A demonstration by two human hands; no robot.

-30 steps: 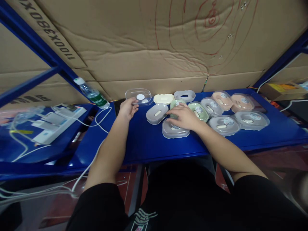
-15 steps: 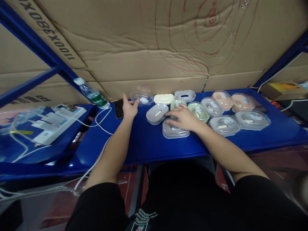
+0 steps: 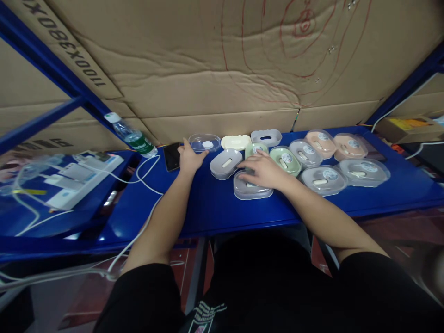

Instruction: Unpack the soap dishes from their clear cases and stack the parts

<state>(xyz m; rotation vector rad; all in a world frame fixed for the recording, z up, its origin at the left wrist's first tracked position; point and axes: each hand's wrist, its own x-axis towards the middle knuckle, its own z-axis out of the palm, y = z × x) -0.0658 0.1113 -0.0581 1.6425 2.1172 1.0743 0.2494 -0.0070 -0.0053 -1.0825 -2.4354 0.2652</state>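
My left hand (image 3: 191, 160) is at the near-left edge of a clear plastic lid (image 3: 212, 147) with a white round sticker. Its thumb and index finger are apart; whether they touch the lid I cannot tell. My right hand (image 3: 265, 170) lies with spread fingers over a grey soap box with a clear lid (image 3: 251, 192), partly covering it. Its fingertips are also close to a green lidded box (image 3: 256, 149). Left of these fingers sits an uncovered grey soap box (image 3: 226, 164) with a cream oval piece in it. Behind are a cream tray (image 3: 236, 142) and a grey slotted tray (image 3: 266, 137).
More lidded boxes, green (image 3: 286, 161), grey (image 3: 324, 180) and peach (image 3: 350, 147), stand to the right on the blue table (image 3: 208, 215). A phone (image 3: 171, 157), a water bottle (image 3: 133, 138), a white cable and a power strip (image 3: 85, 182) are on the left. Cardboard (image 3: 194, 92) walls the back.
My left hand has shifted slightly right and down, with its index finger now at the lid's left edge. My right hand stays almost where it was.
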